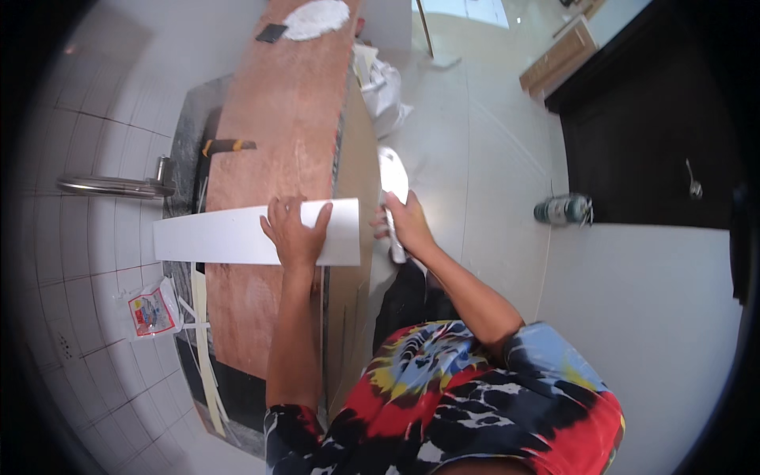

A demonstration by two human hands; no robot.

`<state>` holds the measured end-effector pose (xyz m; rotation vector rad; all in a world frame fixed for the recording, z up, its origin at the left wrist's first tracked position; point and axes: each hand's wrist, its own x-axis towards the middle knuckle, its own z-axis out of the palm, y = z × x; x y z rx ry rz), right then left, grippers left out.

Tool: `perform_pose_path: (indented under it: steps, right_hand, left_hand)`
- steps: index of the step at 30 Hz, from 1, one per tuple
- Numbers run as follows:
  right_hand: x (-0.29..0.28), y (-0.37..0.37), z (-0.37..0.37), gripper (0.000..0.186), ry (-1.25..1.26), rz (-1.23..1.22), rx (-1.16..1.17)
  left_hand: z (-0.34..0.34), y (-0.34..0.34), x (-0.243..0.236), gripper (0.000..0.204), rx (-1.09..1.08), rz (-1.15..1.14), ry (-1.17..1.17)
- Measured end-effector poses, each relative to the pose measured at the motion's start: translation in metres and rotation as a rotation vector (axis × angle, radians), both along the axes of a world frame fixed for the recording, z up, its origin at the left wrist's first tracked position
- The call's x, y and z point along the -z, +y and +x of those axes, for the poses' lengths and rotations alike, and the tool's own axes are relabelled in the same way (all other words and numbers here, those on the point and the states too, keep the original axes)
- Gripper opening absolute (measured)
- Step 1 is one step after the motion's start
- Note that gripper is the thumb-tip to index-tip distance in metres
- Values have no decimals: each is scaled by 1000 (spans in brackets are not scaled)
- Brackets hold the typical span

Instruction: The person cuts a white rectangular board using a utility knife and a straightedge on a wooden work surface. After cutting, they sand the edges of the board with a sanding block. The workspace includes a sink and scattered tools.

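A long white strip of board (214,236) lies crosswise over a reddish-brown wooden panel (277,119), its right end reaching past the panel's edge. My left hand (297,235) rests on this strip with fingers and thumb spread, the fingertips near its far edge. To the right of the strip's end, my right hand (410,220) is closed around a long white tool (393,174) with a rounded far end. Glare washes out that tool, so its exact kind cannot be made out. It stands apart from the strip, over the floor side.
A metal faucet (119,187) juts from the tiled wall at left. A black-and-orange handled tool (229,146) lies on the panel, with white powder (317,20) farther off. A clear packet (152,310) sits left. A green bottle-like container (564,210) stands by the dark door (641,134).
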<state>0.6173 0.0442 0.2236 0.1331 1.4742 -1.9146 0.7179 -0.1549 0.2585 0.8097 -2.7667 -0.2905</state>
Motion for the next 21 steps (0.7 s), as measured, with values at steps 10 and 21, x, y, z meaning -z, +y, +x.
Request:
perform_pose_path:
  steps: [10,21]
  right_hand:
    - [-4,-51,3,71,418,366,153]
    - [-3,-11,116,61,290,290,81]
  left_hand:
    - [-7,13,-4,61,20,2,67]
    - [-1,7,-9,68,2,31,42]
